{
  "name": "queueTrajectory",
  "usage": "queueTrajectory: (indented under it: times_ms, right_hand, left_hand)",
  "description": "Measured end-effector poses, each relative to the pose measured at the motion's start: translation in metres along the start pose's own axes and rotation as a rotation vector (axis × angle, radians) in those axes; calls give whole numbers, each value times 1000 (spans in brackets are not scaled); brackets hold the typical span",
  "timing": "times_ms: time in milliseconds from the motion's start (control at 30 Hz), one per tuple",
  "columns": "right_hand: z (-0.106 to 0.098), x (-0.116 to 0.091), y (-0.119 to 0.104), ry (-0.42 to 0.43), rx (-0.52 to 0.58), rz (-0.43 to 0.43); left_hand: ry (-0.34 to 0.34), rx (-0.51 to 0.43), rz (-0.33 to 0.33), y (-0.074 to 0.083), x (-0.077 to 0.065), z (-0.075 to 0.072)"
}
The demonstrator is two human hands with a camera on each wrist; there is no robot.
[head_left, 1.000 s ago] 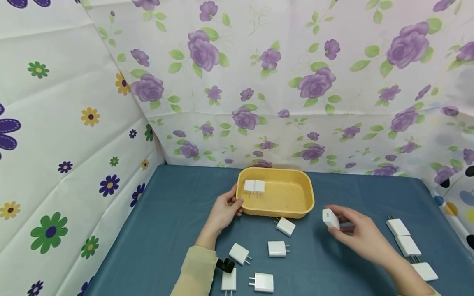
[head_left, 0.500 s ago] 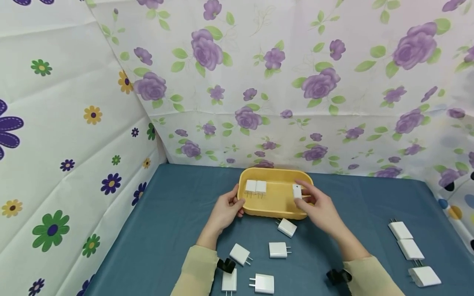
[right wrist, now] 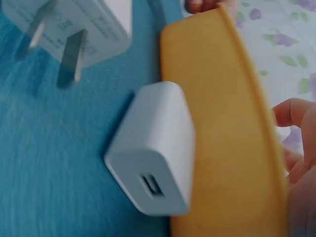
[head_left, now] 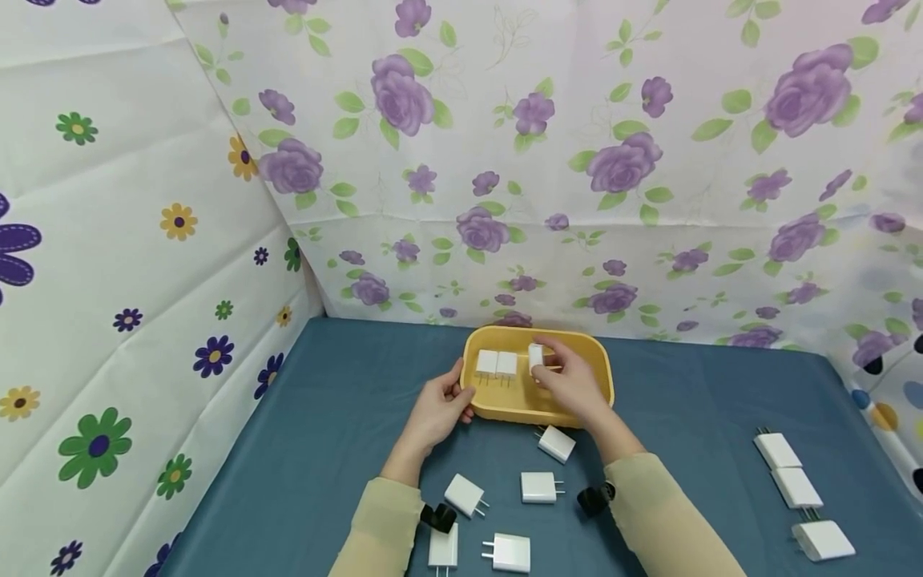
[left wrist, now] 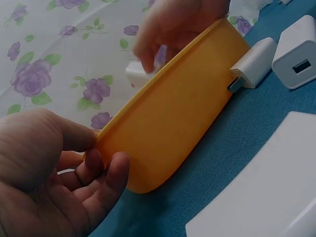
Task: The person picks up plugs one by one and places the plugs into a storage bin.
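Note:
My left hand (head_left: 436, 413) grips the left end of a yellow plastic tray (head_left: 534, 416), thumb at the rim and fingers curled against the outer wall, as the left wrist view also shows. Inside, two white USB wall chargers (head_left: 496, 364) lie side by side at the left, prongs toward me. Over the tray's middle, my right hand (head_left: 574, 386) pinches another white USB wall charger (head_left: 535, 357) between thumb and fingers, its prongs pointing right. In the left wrist view this charger (left wrist: 138, 74) is partly hidden behind the tray's wall.
One charger (head_left: 556, 444) lies right before the tray's front wall. Several more, such as this charger (head_left: 538, 487), are scattered on the blue cloth (head_left: 324, 449) between my forearms. A row of three chargers (head_left: 796, 487) lies at the far right. A floral curtain (head_left: 505, 160) hangs behind.
My right hand has carried its charger leftward from the right of the tray, over the rim, to above the tray's middle. My left hand has kept its grip on the tray.

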State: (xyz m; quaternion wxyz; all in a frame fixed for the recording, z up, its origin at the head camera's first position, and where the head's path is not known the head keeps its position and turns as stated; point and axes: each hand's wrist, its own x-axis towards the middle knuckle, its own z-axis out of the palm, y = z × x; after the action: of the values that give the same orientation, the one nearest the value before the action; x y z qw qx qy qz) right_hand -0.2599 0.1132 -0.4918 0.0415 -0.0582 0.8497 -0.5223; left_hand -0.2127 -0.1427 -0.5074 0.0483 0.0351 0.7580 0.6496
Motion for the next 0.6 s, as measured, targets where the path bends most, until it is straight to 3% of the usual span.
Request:
queueTrajectory:
  times_ms: [167,400,600]
  right_hand:
    - [10,7,-1,13,-84,64]
    - [15,12,0,-44,-157,125]
    - [15,19,0,-25,-231,155]
  left_hand:
    - [-16,-7,7,-1,0,-2]
    - [7,-3,-1,-2,-2,-4]
    - [-10,-6,8,-2,0,-1]
